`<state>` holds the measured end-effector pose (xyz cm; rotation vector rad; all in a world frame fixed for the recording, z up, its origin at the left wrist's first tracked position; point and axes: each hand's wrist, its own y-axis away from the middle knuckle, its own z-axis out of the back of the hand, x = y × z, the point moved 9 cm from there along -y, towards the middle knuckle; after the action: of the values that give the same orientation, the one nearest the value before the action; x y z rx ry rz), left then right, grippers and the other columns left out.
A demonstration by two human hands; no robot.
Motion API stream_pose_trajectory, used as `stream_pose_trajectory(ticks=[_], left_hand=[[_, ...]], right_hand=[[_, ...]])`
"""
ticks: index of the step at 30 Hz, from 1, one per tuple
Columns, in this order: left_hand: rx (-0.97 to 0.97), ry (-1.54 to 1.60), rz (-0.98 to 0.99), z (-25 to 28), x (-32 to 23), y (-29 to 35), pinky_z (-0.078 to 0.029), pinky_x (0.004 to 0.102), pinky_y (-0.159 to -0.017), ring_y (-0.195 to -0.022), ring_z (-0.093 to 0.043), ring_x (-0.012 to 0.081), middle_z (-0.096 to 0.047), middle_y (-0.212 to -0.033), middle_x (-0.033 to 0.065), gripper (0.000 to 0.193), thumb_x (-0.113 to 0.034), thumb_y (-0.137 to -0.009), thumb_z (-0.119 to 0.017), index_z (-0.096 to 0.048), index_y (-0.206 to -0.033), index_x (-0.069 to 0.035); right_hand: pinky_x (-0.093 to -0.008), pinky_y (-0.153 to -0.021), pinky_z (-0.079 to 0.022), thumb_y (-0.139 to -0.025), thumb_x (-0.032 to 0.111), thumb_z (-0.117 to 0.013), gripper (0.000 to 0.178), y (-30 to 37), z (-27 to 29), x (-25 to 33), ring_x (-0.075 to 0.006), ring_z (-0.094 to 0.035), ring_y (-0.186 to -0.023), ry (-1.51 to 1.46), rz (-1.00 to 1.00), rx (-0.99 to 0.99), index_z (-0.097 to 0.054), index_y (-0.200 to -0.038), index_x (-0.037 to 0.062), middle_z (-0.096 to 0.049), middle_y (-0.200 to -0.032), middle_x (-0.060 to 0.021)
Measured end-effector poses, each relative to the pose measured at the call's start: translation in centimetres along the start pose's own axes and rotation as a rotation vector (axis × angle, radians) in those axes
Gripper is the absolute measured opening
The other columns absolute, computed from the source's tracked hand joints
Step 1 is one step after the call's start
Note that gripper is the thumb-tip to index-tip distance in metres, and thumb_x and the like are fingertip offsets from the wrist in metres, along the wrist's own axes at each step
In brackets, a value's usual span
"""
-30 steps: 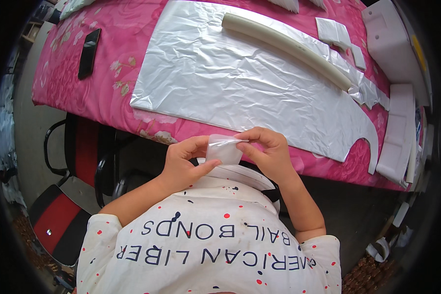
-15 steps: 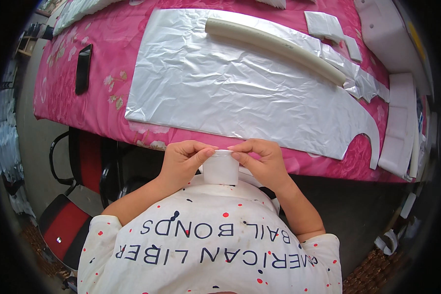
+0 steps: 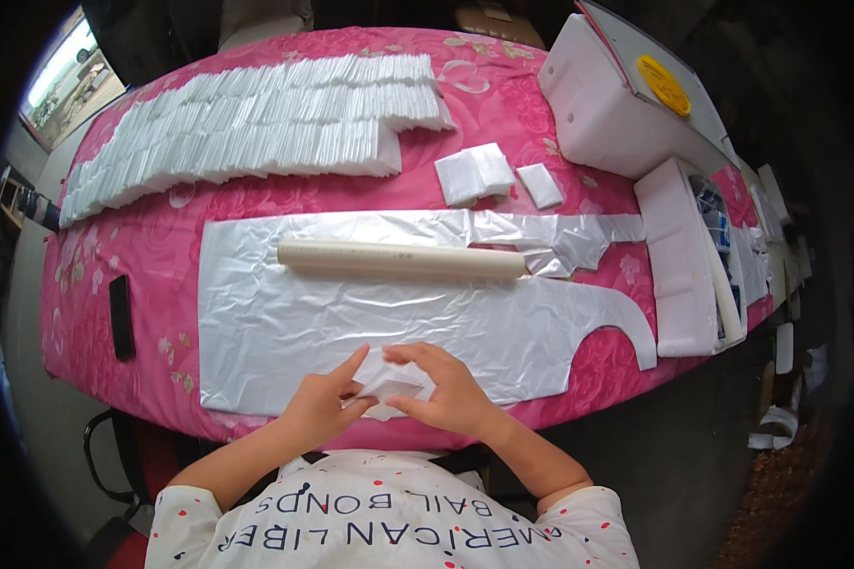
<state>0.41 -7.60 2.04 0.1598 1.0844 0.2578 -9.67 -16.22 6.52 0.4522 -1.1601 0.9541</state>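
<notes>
Between my two hands, over the near edge of the table, is a small folded white plastic packet. The fingers and thumb of my left hand curve round its left side. My right hand takes its right side, thumb below and fingers above; parts of the packet are hidden by the fingers. Beyond them a thin, creased white plastic apron lies spread flat, with a curved cutout at its right end. Across the apron rests a long beige plastic tube.
Rows of folded white packets stand at the far left. A few loose packets lie beyond the tube. White foam boxes line the right, a yellow round object on one. A black phone lies left on the pink tablecloth.
The packet, held close to my body before with both hands pinching its top edge, is now further forward at the table edge. The view has tilted up, showing the far packet rows.
</notes>
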Motion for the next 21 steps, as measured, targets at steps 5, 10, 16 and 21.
stream_pose_trajectory(ticks=[5, 10, 16, 21], left_hand=[[0.0, -0.174, -0.196, 1.4, -4.7, -4.8, -0.05, 0.0334, -0.073, -0.083, -0.063, 0.0291, -0.065, -0.093, 0.0136, 0.073, -0.014, -0.076, -0.069, -0.03, -0.137, -0.006], [-0.122, 0.134, -0.208, 4.9, -3.6, -13.7, -0.045, 0.0333, -0.09, -0.11, -0.053, 0.0232, -0.051, -0.124, 0.0152, 0.069, -0.015, -0.079, -0.068, -0.031, -0.136, -0.002], [-0.069, 0.514, 0.218, 2.2, 0.9, -24.9, -0.038, 0.0342, -0.097, -0.116, -0.046, 0.0242, -0.045, -0.128, 0.0174, 0.063, -0.028, -0.086, -0.06, -0.033, -0.131, 0.006], [-0.033, 0.856, 0.27, 0.1, 1.1, -29.6, -0.037, 0.0336, -0.096, -0.112, -0.047, 0.0207, -0.051, -0.117, 0.0129, 0.044, -0.023, -0.089, -0.054, -0.043, -0.12, 0.005]], right_hand=[[-0.0346, -0.071, -0.048, -0.069, 0.005, -0.069, 0.043, -2.5, 1.9, -2.0, -0.0287, -0.06, -0.082, 0.249, 0.073, 0.165, -0.06, -0.11, 0.0089, -0.062, -0.09, -0.0118], [-0.0237, -0.063, -0.051, -0.079, 0.009, -0.066, 0.039, -8.7, 15.0, -10.0, -0.0092, -0.059, -0.073, -0.213, -0.183, -0.485, -0.054, -0.115, 0.0005, -0.062, -0.092, -0.0086], [-0.0263, -0.064, -0.049, -0.072, 0.012, -0.07, 0.038, -15.1, 25.1, -20.0, -0.015, -0.061, -0.074, -0.174, -0.284, -0.776, -0.058, -0.106, -0.0013, -0.063, -0.087, -0.0098], [-0.0345, -0.073, -0.048, -0.068, 0.03, -0.071, 0.043, -15.6, 23.4, -20.5, -0.0239, -0.062, -0.082, 0.408, -0.537, -0.595, -0.062, -0.097, 0.0001, -0.065, -0.092, -0.0127]])
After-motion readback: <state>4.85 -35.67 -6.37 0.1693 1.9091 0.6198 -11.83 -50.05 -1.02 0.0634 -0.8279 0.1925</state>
